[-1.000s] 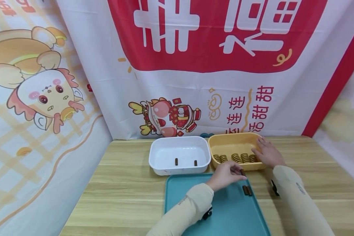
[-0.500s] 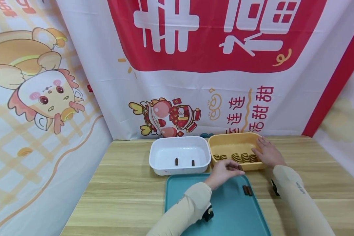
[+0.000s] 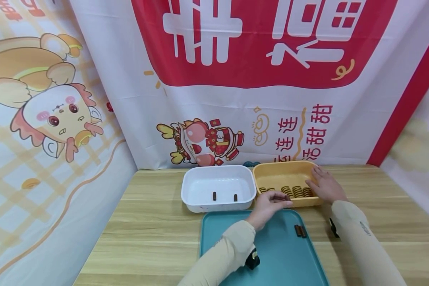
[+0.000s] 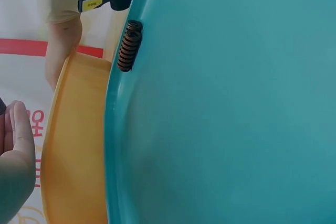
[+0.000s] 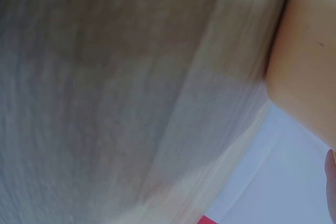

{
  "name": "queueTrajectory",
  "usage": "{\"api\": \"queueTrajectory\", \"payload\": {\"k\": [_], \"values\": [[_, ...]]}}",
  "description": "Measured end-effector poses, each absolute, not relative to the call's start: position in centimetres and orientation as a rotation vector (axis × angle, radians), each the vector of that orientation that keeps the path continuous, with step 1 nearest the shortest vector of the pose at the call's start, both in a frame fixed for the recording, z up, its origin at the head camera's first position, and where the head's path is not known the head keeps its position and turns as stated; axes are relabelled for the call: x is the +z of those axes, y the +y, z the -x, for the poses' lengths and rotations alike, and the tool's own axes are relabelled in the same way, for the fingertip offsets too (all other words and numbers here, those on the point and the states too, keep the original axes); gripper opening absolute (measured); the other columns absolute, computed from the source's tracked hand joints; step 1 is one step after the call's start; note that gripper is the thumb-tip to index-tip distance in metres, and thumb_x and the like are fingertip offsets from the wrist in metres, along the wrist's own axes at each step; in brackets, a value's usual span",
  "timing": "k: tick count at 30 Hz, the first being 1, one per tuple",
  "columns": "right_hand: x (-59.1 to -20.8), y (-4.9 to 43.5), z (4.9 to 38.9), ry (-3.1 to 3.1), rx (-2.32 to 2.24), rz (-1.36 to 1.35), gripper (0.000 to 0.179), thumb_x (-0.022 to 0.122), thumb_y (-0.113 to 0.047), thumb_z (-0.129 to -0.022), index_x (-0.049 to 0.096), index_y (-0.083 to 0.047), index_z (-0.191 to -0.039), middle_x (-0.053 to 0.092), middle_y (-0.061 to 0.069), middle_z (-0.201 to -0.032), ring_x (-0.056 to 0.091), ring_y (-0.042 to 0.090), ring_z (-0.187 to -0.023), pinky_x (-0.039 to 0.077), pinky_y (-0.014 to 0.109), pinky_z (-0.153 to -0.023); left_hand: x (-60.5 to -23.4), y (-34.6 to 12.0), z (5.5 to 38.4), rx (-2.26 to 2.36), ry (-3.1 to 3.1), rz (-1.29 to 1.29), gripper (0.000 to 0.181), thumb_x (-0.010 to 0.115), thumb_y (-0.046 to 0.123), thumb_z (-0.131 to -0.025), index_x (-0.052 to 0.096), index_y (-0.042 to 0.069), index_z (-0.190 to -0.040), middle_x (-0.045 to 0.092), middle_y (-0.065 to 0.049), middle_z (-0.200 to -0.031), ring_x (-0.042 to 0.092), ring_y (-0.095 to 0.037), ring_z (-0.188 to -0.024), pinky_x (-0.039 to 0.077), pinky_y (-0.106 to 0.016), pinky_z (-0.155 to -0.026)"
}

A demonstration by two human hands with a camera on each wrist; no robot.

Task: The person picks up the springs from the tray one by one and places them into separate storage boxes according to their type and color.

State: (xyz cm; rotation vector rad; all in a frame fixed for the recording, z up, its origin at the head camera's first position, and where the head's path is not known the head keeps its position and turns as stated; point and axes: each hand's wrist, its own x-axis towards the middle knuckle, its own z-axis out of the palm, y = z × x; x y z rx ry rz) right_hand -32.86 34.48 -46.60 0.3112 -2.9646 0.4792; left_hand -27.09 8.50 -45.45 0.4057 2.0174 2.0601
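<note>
My left hand (image 3: 266, 207) hovers over the tray's far edge, close to the yellow bin's front rim. In the left wrist view a dark piece (image 4: 1, 107), only partly visible, sits at its pinched fingertips; it looks like a spring. My right hand (image 3: 327, 186) grips the right end of the yellow bin (image 3: 277, 176), its thumb reaching over the rim. Several coil springs (image 3: 298, 192) lie in a row along that bin's front. Two dark springs (image 4: 129, 48) lie side by side at the right edge of the teal tray (image 3: 282, 254).
A white bin (image 3: 200, 182) stands left of the yellow bin, with two small dark springs (image 3: 214, 196) on its floor. Both bins sit on the wooden table (image 3: 136, 230) behind the tray. A printed cloth (image 3: 136, 131) hangs behind them.
My left hand has moved slightly left and up, from over the tray's right corner toward the yellow bin's front rim, carrying the dark piece. The right hand stays on the bin.
</note>
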Motion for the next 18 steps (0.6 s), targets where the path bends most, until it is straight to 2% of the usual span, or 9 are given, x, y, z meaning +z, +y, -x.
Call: {"api": "queueTrajectory", "payload": {"k": [8,14,18], "values": [[-46.6,34.6,32.9,-2.951,0.468,-0.341,0.07,0.036,-0.041,-0.101,0.025,0.015,-0.141,0.017,0.032,-0.148,0.011,0.045,-0.138,0.009,0.057,-0.111,-45.1,7.8,27.8,2.185,1.866,-0.291,0.027,0.074,0.016,-0.082,0.067,0.003,-0.105,0.065,0.002,-0.095,0.061,-0.012,-0.087,0.052,-0.035,-0.085],[-46.6,34.6,32.8,-2.953,0.455,-0.347,0.071,0.036,-0.043,-0.101,0.026,0.015,-0.14,0.018,0.032,-0.148,0.012,0.045,-0.138,0.01,0.057,-0.111,-44.8,7.0,28.7,2.216,1.874,-0.278,0.022,0.073,0.018,-0.084,0.068,0.007,-0.102,0.066,0.0,-0.094,0.062,-0.012,-0.085,0.053,-0.034,-0.085],[-46.6,34.6,32.8,-2.952,0.465,-0.346,0.071,0.036,-0.043,-0.101,0.027,0.015,-0.14,0.019,0.032,-0.148,0.012,0.045,-0.138,0.01,0.057,-0.111,-44.5,6.3,29.2,2.234,1.868,-0.267,0.023,0.071,0.018,-0.085,0.067,0.005,-0.103,0.067,0.0,-0.096,0.063,-0.011,-0.086,0.052,-0.036,-0.088]]}}
